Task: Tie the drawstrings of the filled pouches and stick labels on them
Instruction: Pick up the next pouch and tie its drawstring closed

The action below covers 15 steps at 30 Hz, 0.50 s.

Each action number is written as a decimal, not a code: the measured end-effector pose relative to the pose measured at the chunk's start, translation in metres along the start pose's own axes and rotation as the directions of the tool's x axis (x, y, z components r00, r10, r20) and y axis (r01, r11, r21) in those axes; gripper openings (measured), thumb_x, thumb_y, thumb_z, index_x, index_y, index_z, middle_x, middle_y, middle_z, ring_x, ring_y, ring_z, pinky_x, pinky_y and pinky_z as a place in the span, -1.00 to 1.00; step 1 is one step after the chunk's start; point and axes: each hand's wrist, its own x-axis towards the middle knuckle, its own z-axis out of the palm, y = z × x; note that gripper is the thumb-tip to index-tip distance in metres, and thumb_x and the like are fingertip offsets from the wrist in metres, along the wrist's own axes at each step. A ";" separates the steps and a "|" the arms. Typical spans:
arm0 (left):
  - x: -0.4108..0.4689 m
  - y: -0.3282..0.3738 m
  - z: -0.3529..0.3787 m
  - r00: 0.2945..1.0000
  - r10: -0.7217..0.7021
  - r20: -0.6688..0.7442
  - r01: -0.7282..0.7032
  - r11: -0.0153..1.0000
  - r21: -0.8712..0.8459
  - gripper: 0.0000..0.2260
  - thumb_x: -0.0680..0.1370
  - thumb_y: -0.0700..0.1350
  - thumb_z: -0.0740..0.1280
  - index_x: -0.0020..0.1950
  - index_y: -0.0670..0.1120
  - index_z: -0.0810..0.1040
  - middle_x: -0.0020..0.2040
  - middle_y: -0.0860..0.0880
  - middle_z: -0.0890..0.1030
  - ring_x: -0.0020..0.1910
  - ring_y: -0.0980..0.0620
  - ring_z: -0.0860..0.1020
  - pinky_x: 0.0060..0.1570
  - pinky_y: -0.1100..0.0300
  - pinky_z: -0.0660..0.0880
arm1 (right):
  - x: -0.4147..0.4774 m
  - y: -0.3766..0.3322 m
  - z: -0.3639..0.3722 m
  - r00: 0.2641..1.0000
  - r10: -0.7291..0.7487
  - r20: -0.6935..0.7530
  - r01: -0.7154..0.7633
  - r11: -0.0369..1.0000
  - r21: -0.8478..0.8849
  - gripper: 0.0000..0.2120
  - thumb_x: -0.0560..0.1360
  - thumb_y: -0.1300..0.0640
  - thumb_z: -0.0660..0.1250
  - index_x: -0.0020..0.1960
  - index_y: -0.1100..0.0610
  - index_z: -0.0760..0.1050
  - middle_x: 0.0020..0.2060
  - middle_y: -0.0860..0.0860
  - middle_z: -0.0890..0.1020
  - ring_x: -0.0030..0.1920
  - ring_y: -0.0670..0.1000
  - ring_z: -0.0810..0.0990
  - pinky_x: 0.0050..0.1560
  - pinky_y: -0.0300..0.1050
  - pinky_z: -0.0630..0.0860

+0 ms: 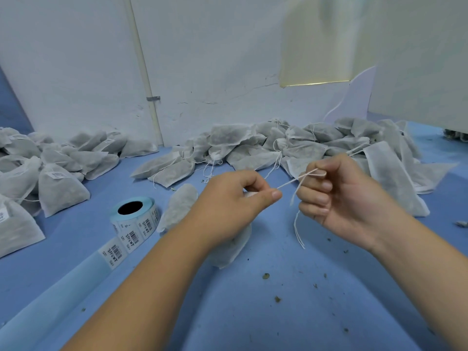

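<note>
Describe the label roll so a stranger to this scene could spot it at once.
On the blue table, look left, between the heap of labelled pouches and the left hand. The label roll stands there on end, its strip trailing toward the near edge. Alone among grey-white pouches, it is pale blue with black barcodes.

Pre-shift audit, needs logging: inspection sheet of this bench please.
Surface: blue table.
Job's things: pouch below left hand; drawstring taut across to right hand; label roll left of it, strip unrolled; labelled pouches piled left; pouches with loose strings piled at back.
Clutter: dried plant crumbs scattered on the table.
Hands: left hand pinches the drawstring; right hand has it looped round the forefinger.
Cables: nothing seen.
Surroundings: white wall, white pipe clipped to it.
</note>
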 end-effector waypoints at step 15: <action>0.003 -0.014 -0.002 0.964 -0.261 0.044 0.254 0.961 0.112 -0.79 0.50 0.05 0.37 -0.15 -0.10 0.58 -0.35 0.10 0.54 -0.39 0.18 0.48 -0.29 0.21 0.39 | -0.002 0.005 -0.006 0.840 -0.517 -0.163 0.320 0.716 -0.621 -0.80 0.44 0.11 0.42 -0.36 0.01 0.57 -0.50 -0.09 0.40 -0.45 -0.09 0.30 -0.43 -0.28 0.31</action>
